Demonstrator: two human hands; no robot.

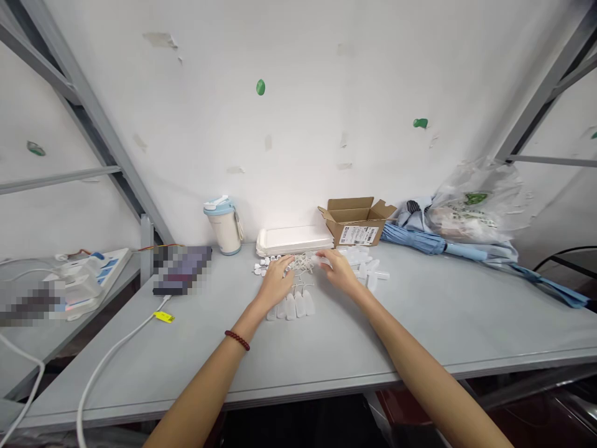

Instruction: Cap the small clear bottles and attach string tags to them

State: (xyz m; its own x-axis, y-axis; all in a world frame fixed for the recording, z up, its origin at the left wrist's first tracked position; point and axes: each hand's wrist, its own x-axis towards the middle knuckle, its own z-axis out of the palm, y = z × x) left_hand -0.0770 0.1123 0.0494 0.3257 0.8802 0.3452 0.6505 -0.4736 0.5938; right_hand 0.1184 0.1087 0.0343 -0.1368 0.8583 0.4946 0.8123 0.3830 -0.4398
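Observation:
My left hand is over the left side of a small tangle of thin whitish cords, its thumb and fingers apart. To the right of the tangle, my right hand pinches what looks like a translucent plastic piece; it is small and partly covered by the fingers. In front of the hands lies a row of frosted, tongue-shaped tags, some with cords at their tops. Small white parts sit beside the left hand. More clear plastic pieces lie loose to the right.
Behind the hands, a white lidded case stands beside an open cardboard box. A cup and a dark, partly blurred device with a cable are left. A blue umbrella and a plastic bag lie right.

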